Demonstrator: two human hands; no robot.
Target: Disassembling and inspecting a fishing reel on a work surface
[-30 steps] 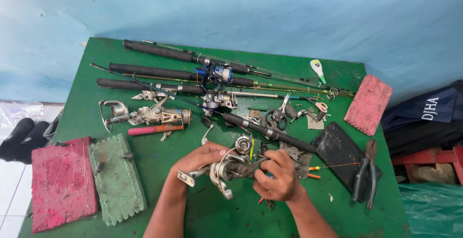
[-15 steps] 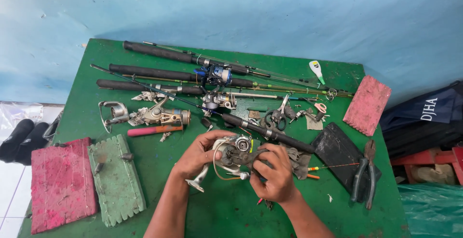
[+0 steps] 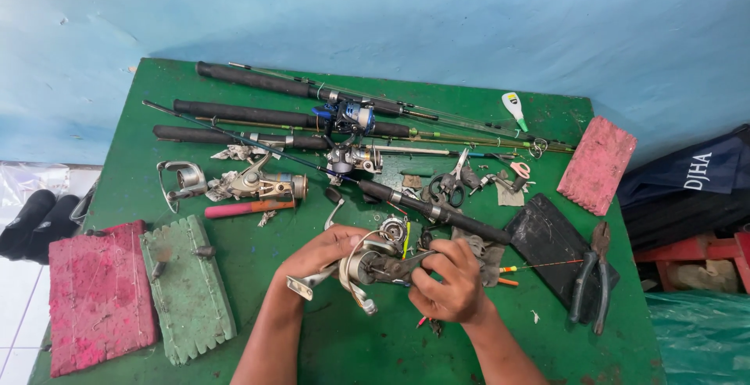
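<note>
Lower centre of frame, just above the green painted table (image 3: 234,276): both hands grip a silver-grey metal spinning reel (image 3: 367,268), lifted clear so it can be turned and worked on. Left hand (image 3: 324,251) wraps the reel body from behind, steadying it; right hand (image 3: 447,282) pinches its front end, fingers clenched on it. Black-handled fishing rods (image 3: 258,112) lie parallel along the top of the frame, out of the way. Black-handled pliers (image 3: 590,279) rest at right, within reach.

reel body (image 3: 375,268) hidden by grip, boots (image 3: 27,221) cut off
</note>
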